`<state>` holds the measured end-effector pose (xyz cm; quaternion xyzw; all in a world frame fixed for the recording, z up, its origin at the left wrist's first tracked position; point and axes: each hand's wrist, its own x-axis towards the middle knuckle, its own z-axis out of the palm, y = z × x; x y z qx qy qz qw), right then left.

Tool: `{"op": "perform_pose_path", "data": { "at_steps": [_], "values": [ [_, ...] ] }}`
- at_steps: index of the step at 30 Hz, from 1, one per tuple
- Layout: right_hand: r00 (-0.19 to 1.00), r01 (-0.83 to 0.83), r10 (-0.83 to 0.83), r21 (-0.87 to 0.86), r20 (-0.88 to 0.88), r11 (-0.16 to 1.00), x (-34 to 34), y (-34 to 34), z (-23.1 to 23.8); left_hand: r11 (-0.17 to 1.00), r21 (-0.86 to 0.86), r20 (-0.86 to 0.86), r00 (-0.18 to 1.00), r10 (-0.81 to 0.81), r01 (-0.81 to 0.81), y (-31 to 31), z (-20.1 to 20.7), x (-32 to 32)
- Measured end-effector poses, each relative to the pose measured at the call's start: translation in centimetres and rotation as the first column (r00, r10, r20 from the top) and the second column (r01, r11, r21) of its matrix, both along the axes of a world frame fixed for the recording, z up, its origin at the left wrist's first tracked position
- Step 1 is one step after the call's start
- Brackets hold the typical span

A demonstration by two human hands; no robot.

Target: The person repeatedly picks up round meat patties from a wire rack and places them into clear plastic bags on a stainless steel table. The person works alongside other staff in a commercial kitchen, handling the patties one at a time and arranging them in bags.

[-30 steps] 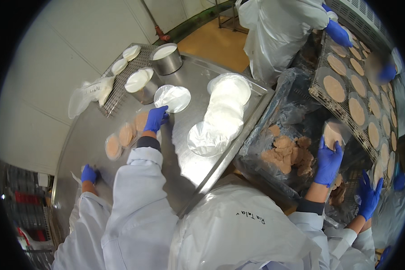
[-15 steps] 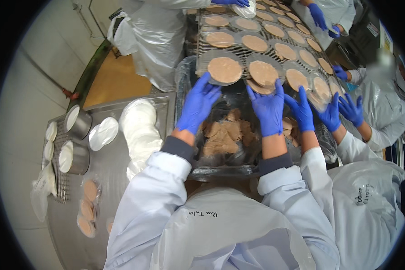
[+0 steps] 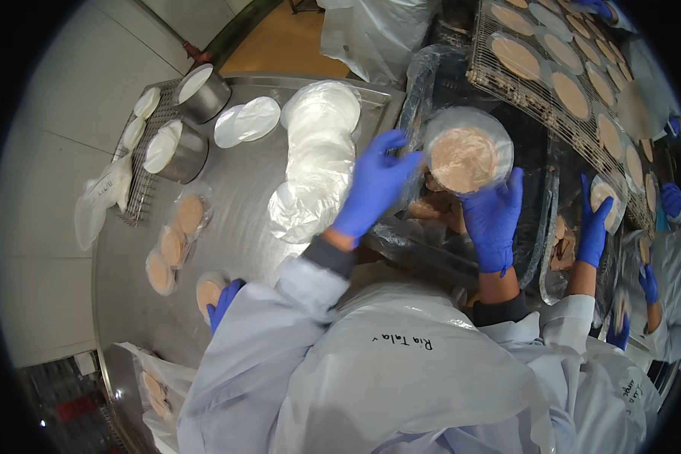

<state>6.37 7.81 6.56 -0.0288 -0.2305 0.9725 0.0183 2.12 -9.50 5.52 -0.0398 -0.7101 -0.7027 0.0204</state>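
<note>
In my right hand (image 3: 493, 219), gloved in blue, is a round flat pinkish-brown patty (image 3: 463, 159) backed by a larger disc of clear film (image 3: 499, 129). The palm and fingers support it from below, over a dark bin. My left hand (image 3: 378, 185), also gloved, is just left of the patty with its fingers apart and nothing in them. Under the patty, the bin (image 3: 461, 253) is lined with plastic and holds brown meat-like scraps (image 3: 431, 208). Left of my left hand, overlapping white film discs (image 3: 321, 144) lie on a steel table.
The steel table (image 3: 234, 197) carries two metal pots (image 3: 203, 98), film-wrapped patties (image 3: 172, 246) and a wire rack (image 3: 140, 178). A co-worker's gloved hand (image 3: 223, 303) touches a patty beside my left sleeve. At upper right stands a wire conveyor (image 3: 499, 83) with rows of patties; co-workers' hands (image 3: 592, 227) work nearby.
The view has swung left toward the steel table. My right hand has lifted a patty with its film away from the conveyor. My left hand has come off the conveyor's edge.
</note>
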Motion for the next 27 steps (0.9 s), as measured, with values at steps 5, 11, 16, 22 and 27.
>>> {"op": "perform_pose_path", "data": {
  "at_steps": [5,11,16,22,27],
  "values": [
    [0.971,0.085,-0.134,0.24,0.198,0.967,-2.2,-1.3,-1.7,0.641,-0.732,-0.217,0.971,0.105,-0.233,-12.8,-5.2,6.6],
    [0.976,0.079,-0.116,0.195,0.187,0.978,-2.8,-0.8,-0.5,0.788,-0.555,-0.029,0.952,0.304,-0.268,-14.0,-6.7,6.7],
    [0.914,0.247,-0.287,0.168,0.287,0.954,-2.8,4.8,-3.5,0.889,0.444,0.205,0.979,0.019,-0.11,-5.9,1.2,-1.4],
    [0.852,0.493,-0.511,0.153,0.115,0.856,-3.8,11.8,4.8,0.938,-0.296,-0.356,0.891,-0.283,0.18,10.8,2.7,-8.0],
    [0.869,0.438,-0.454,0.121,0.199,0.891,-3.0,12.2,3.4,0.659,0.573,-0.107,0.841,-0.531,0.488,13.9,1.2,-7.8]
  ]
}}
